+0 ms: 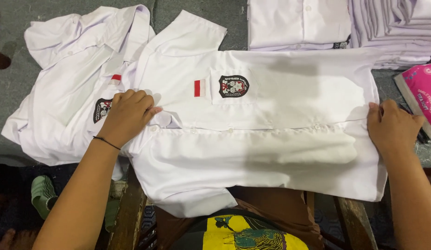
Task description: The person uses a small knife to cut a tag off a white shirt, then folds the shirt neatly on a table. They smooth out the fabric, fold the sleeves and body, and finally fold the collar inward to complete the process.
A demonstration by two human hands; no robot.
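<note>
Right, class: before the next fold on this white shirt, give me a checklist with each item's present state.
1. Shirt spread flat, front up: ok.
2. Left hand pressing the collar end: ok.
3. Right hand holding the hem end: ok.
4. Button placket closed and straight: ok.
5. Near sleeve hangs off the table edge: not ok.
6. Second shirt underneath, clear of the fold: not ok.

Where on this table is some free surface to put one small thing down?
Grey table shows bare between the second shirt's collar and the folded stack, at the far left edge, and beside the pink package. The spread shirt, under left hand and right hand, crowds the middle.
</note>
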